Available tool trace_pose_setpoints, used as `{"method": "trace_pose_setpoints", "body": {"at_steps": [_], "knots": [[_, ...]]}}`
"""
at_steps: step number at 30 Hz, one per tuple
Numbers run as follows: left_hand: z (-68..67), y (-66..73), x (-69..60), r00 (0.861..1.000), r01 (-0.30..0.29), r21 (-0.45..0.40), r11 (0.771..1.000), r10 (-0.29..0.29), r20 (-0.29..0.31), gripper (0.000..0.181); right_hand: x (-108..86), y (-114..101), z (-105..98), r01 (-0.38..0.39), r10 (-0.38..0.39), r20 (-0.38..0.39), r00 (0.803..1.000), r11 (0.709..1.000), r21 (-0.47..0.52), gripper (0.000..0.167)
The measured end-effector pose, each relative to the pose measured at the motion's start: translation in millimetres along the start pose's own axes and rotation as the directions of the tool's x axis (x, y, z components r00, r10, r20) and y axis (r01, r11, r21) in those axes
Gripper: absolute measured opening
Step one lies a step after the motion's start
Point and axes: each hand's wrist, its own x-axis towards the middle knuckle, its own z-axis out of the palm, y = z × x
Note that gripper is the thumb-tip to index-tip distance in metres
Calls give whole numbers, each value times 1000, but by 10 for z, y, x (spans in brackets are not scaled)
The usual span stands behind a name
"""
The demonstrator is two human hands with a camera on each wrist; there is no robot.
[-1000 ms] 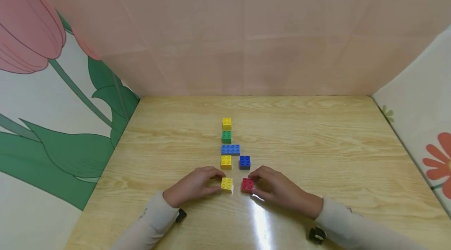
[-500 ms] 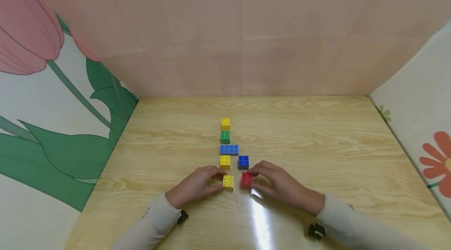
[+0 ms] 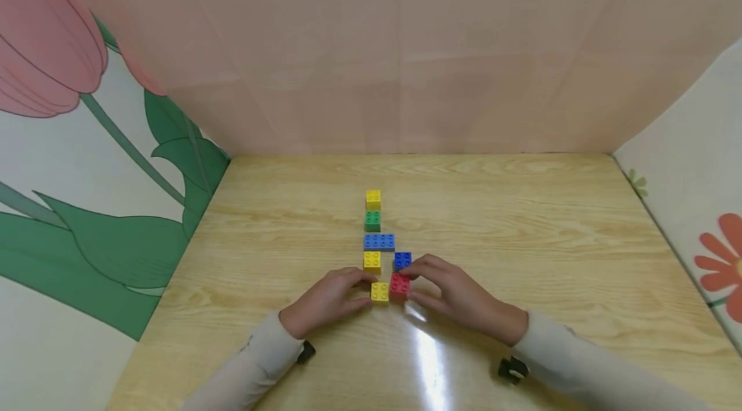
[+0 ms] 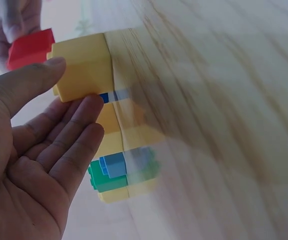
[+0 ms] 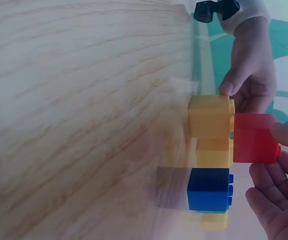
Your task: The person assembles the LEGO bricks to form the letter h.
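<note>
Since the earlier frames, the red block (image 3: 400, 286) has come forward, up off the counter (image 3: 522, 218) and in towards the near yellow block (image 3: 379, 292), which has slid a little forward and to the right. The left hand (image 3: 328, 298) pinches the near yellow block between thumb and fingers, while the right hand (image 3: 460, 292) pinches the red block in the same way. Beyond them stand the dark blue block (image 3: 402, 259), the middle yellow block (image 3: 372, 261), the long blue block (image 3: 379, 242), the green block (image 3: 373, 221) and the far yellow block (image 3: 373, 198).

The step in hand looks like bringing the two held blocks together, probably to stack red on yellow. If so, the next move calls for the left hand to steady its block while the right shifts red across, matches it to the studs and presses down.

From the head, the pair look merely side by side, and red's height is hard to read. The right wrist view shows red's base about level with yellow's studs; whether they touch I cannot tell. That view hides the long blue block, which the head view shows plainly.
</note>
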Motion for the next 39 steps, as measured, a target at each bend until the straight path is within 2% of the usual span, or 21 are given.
{"method": "trace_pose_setpoints", "body": {"at_steps": [6, 18, 26, 31, 39], "knots": [[17, -16, 19, 1000, -5, -10, 1000, 5, -5, 37, 44, -39, 11, 8, -8, -22, 1000, 1000, -3, 37], [33, -27, 5, 999, -24, -48, 999, 23, -27, 36, 142, -100, 59, 23, -23, -1, 1000, 1000, 13, 36], [38, -18, 5, 998, -48, -30, 998, 46, -51, 37, 195, -126, 127, 88, -87, -27, 996, 996, 21, 33], [45, -20, 2, 998, -39, -27, 999, 37, -42, 38, 207, -130, 165, 129, -128, -43, 991, 991, 27, 33], [57, -24, 0, 998, -47, -16, 999, 47, -41, 39, 207, -135, 187, 143, -141, -52, 989, 989, 25, 34]]}}
